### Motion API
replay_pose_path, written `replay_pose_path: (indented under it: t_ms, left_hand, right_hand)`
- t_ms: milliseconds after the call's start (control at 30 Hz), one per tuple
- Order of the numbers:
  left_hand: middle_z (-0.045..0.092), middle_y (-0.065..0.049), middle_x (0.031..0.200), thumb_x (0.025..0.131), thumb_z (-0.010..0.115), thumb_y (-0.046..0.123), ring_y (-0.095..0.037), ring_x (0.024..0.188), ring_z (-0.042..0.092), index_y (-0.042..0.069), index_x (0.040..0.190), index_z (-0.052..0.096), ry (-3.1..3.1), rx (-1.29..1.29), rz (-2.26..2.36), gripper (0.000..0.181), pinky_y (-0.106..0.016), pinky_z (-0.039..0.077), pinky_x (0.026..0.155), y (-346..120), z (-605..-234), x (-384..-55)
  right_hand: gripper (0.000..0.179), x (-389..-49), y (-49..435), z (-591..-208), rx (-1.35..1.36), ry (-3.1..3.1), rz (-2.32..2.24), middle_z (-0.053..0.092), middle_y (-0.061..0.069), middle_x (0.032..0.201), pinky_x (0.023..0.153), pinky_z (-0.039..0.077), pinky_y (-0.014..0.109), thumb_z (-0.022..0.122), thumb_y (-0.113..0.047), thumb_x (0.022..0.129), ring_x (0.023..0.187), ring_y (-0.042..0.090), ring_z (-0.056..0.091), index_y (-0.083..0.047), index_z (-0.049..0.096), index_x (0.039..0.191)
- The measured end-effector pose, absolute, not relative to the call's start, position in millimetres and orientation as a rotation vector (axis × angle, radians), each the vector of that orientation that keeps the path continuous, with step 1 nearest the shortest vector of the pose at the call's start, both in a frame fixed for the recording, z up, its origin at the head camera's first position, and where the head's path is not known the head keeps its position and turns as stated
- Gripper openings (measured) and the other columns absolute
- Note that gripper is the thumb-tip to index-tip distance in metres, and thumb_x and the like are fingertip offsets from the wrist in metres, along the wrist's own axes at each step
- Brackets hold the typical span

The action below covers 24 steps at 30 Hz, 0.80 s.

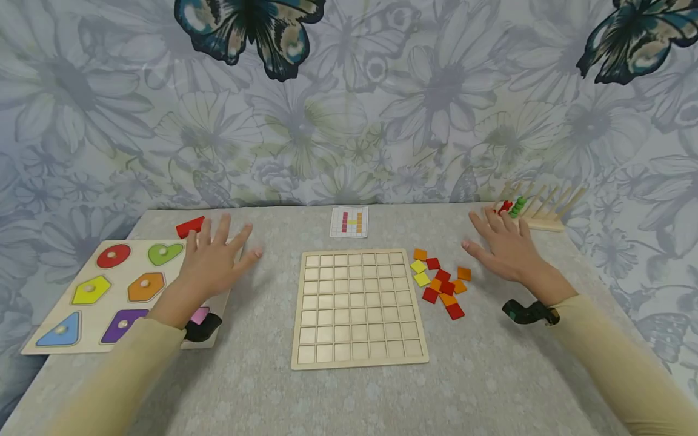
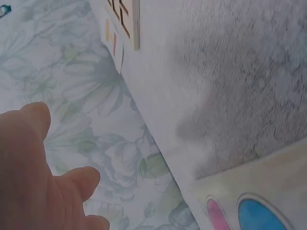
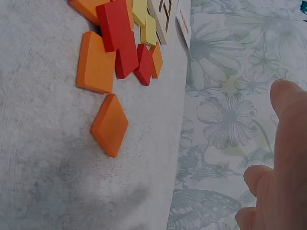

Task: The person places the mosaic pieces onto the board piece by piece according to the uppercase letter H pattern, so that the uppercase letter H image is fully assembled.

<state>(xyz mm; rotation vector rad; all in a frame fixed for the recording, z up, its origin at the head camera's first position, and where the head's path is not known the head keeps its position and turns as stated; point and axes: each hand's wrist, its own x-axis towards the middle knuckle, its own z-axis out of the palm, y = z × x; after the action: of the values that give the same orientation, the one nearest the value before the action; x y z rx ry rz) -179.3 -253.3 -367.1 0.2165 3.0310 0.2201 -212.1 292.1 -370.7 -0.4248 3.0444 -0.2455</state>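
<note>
My left hand (image 1: 214, 261), fingers spread, hovers over the right part of a shape puzzle board (image 1: 43, 330) and holds nothing. On the other side my right hand (image 1: 504, 249) is also spread and holds nothing, in front of the peg stand (image 1: 545, 224) in the head view. Between them lies a square wooden grid board (image 1: 360, 365) with its cells bare. Red, orange and yellow square tiles (image 1: 455, 311) are scattered along its right side, left of my right hand. An orange tile (image 3: 110, 125) lies apart from the pile in the right wrist view.
A small pattern card (image 1: 349, 222) with coloured squares lies behind the grid board. Near the back left is a red block (image 1: 189, 227). Red and green beads (image 1: 517, 207) sit on the peg stand at back right. A flowered wall covering (image 1: 305, 133) rises behind the table.
</note>
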Motion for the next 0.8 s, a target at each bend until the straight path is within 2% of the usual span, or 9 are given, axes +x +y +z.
replay_pose_path:
  t_ms: [300,500,633,800]
  left_hand:
    - [0.005,-0.031,0.168,0.101,0.041,0.062,-0.061,0.152,-0.002,0.016,0.163,0.027,3.039,0.261,0.249,0.078,-0.077,-0.003,0.118,-244,-378,-166]
    - [0.009,-0.03,0.169,0.1,0.048,0.059,-0.061,0.152,0.003,0.016,0.162,0.031,3.017,0.338,0.274,0.078,-0.078,0.005,0.117,-234,-390,-153]
    - [0.014,-0.03,0.168,0.097,0.057,0.055,-0.061,0.151,0.007,0.015,0.16,0.035,3.014,0.439,0.315,0.078,-0.079,0.011,0.116,-223,-400,-144]
    - [0.019,-0.029,0.167,0.096,0.059,0.055,-0.061,0.152,0.01,0.016,0.159,0.037,2.998,0.484,0.353,0.078,-0.078,0.015,0.115,-210,-410,-136]
  right_hand:
    - [0.082,-212,291,-380,-0.437,3.021,-0.276,0.009,0.029,0.169,0.115,-0.002,0.08,0.036,-0.062,0.103,0.151,0.062,0.009,-0.01,0.02,0.164]
    - [0.081,-211,286,-384,-0.422,2.988,-0.291,0.008,0.029,0.169,0.116,-0.002,0.079,0.035,-0.062,0.103,0.15,0.062,0.011,-0.009,0.02,0.164]
    - [0.081,-212,283,-386,-0.406,2.983,-0.281,0.011,0.03,0.168,0.117,0.0,0.078,0.036,-0.061,0.103,0.15,0.062,0.014,-0.009,0.021,0.163]
    - [0.08,-213,279,-388,-0.386,2.966,-0.278,0.015,0.031,0.167,0.117,0.0,0.078,0.037,-0.059,0.104,0.149,0.062,0.016,-0.009,0.021,0.164]
